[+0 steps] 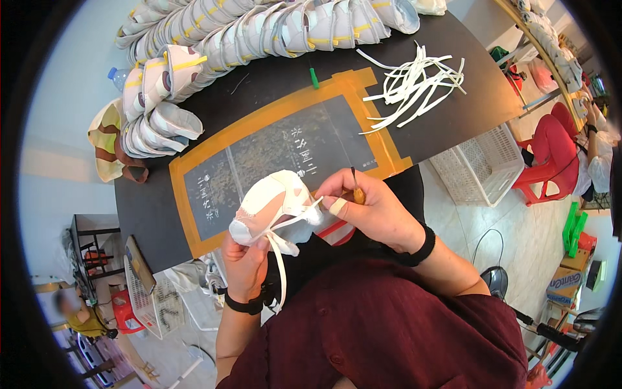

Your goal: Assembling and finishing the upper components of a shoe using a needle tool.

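My left hand (245, 269) grips a white and pale pink shoe upper (264, 200) from below, tilted above the table's near edge. A white lace (280, 262) runs across its opening, one loose end hanging beside my left wrist. At the upper's right side, the fingertips of my right hand (385, 214) pinch the lace's other end. That hand also keeps a small hand tool (358, 194) with a wooden handle and thin dark shank against its fingers. Light tape wraps my right thumb. The inside of the upper is mostly hidden.
The dark table (479, 84) bears an orange-taped panel (265, 139), a pile of loose white laces (418, 87) and a small green-handled tool (314, 78). Long rows of nested shoe uppers (272, 39) line its far side. White plastic crates (476, 165) flank it; a person sits far right.
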A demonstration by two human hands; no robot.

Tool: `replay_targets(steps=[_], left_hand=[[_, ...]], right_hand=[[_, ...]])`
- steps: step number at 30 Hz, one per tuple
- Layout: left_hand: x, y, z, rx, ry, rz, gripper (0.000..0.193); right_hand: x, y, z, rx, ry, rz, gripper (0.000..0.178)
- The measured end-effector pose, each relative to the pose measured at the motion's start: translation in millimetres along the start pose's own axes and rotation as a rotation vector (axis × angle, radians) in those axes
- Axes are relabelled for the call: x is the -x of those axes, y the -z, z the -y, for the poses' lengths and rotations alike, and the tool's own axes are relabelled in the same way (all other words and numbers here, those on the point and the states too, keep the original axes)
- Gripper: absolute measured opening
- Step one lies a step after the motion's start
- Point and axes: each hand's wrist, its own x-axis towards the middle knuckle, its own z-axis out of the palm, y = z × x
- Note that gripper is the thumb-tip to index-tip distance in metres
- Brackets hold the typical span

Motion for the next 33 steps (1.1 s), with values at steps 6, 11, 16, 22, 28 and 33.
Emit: replay_targets(steps=[6,11,16,22,28,33], left_hand=[[-3,-17,-3,0.023,0.017,-0.084,0.047],[-5,-25,-1,0.027,0.010,-0.114,0.045],[-4,-36,7,-0.071,-0.076,-0.036,0.043],[-2,-49,9,-0.104,-0.017,-0.047,0.033],[-5,-50,8,-0.081,-0.028,-0.099,0.028],[-11,-44,2,0.029,0.044,-0.033,0.028]], right_hand=[[10,1,1,-0.029,0.081,-0.106,0.013],[25,-14,-24,0.080,0.336,0.069,0.017],[19,-31,-24,-0.094,0.053,-0.064,0.024],[9,-42,-17,-0.391,-0.185,0.049,0.014],[0,-44,-21,-0.439,-0.262,0.041,0.014],[-1,-44,-30,-0.672,-0.271,0.083,0.010]])
